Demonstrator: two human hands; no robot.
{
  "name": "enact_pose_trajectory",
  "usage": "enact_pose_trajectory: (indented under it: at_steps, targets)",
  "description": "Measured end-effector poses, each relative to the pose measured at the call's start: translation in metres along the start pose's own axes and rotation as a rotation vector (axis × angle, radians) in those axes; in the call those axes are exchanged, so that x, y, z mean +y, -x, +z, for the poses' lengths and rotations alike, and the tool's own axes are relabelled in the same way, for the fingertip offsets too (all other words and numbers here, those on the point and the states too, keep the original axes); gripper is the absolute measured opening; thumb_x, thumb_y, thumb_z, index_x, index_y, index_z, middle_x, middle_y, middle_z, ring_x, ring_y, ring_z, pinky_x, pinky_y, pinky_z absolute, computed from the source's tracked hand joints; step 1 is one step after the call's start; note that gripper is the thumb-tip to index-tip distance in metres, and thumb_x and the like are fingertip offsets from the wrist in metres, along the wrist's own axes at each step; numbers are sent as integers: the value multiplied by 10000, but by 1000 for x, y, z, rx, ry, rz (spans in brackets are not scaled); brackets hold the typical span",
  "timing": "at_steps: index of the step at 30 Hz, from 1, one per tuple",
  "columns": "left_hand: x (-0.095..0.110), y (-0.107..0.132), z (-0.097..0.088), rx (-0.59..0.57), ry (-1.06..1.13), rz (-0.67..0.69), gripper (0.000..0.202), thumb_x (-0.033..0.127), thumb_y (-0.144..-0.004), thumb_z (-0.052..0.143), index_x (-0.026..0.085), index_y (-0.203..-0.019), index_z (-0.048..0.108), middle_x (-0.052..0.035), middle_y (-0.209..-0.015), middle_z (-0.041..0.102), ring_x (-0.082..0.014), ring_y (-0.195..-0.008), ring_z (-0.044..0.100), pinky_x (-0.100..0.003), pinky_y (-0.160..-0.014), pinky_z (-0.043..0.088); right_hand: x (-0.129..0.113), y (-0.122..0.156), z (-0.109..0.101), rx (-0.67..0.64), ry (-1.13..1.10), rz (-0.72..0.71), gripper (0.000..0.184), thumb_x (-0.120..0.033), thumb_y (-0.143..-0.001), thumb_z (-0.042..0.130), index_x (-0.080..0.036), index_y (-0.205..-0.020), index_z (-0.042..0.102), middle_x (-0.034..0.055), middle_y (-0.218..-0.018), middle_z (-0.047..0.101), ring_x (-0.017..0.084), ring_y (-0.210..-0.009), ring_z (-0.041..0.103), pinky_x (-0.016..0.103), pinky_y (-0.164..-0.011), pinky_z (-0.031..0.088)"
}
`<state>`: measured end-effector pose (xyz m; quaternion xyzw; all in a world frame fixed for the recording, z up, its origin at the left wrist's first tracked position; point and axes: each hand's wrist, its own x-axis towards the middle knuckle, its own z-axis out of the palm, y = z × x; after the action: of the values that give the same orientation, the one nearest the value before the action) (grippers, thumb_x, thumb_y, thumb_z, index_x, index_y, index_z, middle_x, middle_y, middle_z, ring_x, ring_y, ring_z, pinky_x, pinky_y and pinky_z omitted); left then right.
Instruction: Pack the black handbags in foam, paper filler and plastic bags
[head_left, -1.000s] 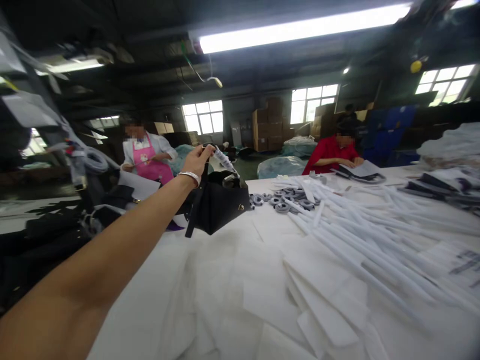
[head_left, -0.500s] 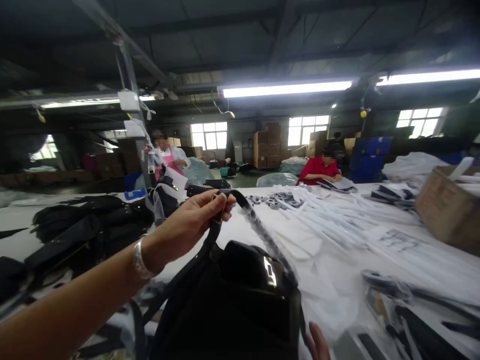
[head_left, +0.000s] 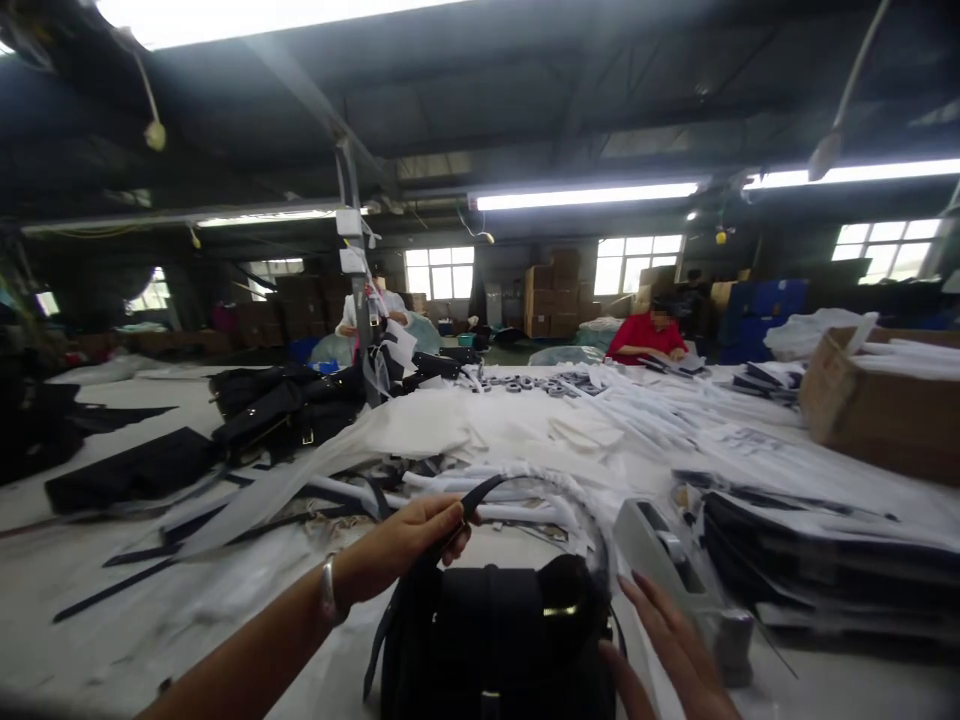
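Head view, lower centre: left hand (head_left: 409,545) pinches the dark handle (head_left: 480,492), which arcs rightward over the black bag (head_left: 495,635) at bottom centre. Right hand (head_left: 671,640), fingers spread and holding nothing, lies just beside the bag's right edge; contact unclear.

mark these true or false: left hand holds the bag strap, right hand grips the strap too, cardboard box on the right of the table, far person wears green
The left hand holds the strap of the black bag. True.
The right hand grips the strap too. False: it is open, fingers spread, beside the bag.
A cardboard box stands on the right of the table. True.
The person at the far side, right of middle, wears green. False: the shirt is red.
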<state>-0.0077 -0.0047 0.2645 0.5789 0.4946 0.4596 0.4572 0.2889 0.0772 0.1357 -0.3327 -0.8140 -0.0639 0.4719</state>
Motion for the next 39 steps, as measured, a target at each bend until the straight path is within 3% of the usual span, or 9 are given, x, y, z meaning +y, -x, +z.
enact_pose_trajectory:
  at_steps: [6, 9, 13, 18, 21, 24, 28, 33, 39]
  targets:
    - [16, 28, 4, 12, -44, 40, 423, 550, -918, 540, 146, -1018, 614, -8, -760, 579, -128, -674, 521, -247, -647, 381, -55, -96, -30, 100, -146, -392, 429, -151, -921, 565, -249, -1338, 532, 87, -1353, 594, 281, -1313, 491, 493, -1093, 414]
    - [17, 33, 2, 23, -50, 69, 426, 556, -907, 552, 142, -967, 632, -21, -786, 599, -142, -716, 544, -254, -677, 397, -63, -143, -23, -67, -37, -509, 496, -201, -920, 590, -208, -1401, 469, 121, -1424, 533, 301, -1358, 434, 566, -1124, 330]
    - [11, 37, 0, 31, -34, 112, 448, 572, -904, 544, 140, -967, 642, -14, -752, 592, -138, -697, 534, -254, -677, 407, -64, -183, -15, -361, -55, -559, 308, -152, -897, 617, -211, -1199, 621, 68, -1063, 734, 226, -1014, 673, 420, -970, 492]
    - [6, 36, 3, 24, -3, 140, 434, 565, -896, 559, 140, -873, 640, -1, -705, 582, -115, -631, 508, -236, -625, 389, -86, -194, -9, -425, -134, -677, 252, -125, -887, 614, -220, -1117, 651, 35, -946, 733, 161, -867, 686, 248, -770, 533]
    - [6, 37, 4, 30, 20, 157, 420, 545, -886, 589, 137, -799, 640, -5, -690, 586, -117, -631, 515, -237, -626, 403, -102, -193, -5, -383, -90, -887, 290, -107, -888, 605, -234, -1143, 657, 27, -973, 744, 161, -866, 694, 323, -893, 524]
    - [4, 41, 3, 52, 77, 179, 363, 498, -891, 611, 149, -973, 670, -19, -796, 623, -126, -701, 561, -245, -685, 441, -110, -194, -6, -371, -22, -996, 359, -101, -884, 614, -272, -1199, 636, 10, -1048, 741, 171, -901, 702, 416, -995, 491]
    - [-4, 48, -1, 53, 271, 205, 382, 418, -894, 647, 190, -1201, 644, -63, -987, 668, -159, -867, 620, -260, -795, 455, -112, -196, -10, -376, 35, -1047, 418, -99, -891, 610, -263, -1275, 585, 27, -1128, 725, 192, -955, 699, 449, -1018, 490]
    - [-12, 48, -1, 56, 403, 221, 346, 363, -876, 680, 164, -1159, 691, -93, -1049, 683, -157, -844, 633, -287, -832, 458, -110, -193, -9, -289, 96, -1110, 371, -91, -921, 549, -186, -1279, 583, 70, -1148, 720, 224, -983, 695, 477, -1000, 494]
    - [-15, 44, -7, -78, 579, 193, 451, 289, -788, 774, 193, -1216, 670, -81, -1056, 688, -160, -868, 658, -303, -891, 445, -103, -189, -11, -162, 117, -1106, 374, -80, -945, 490, -153, -1301, 576, 89, -1185, 711, 236, -1048, 676, 458, -1023, 462]
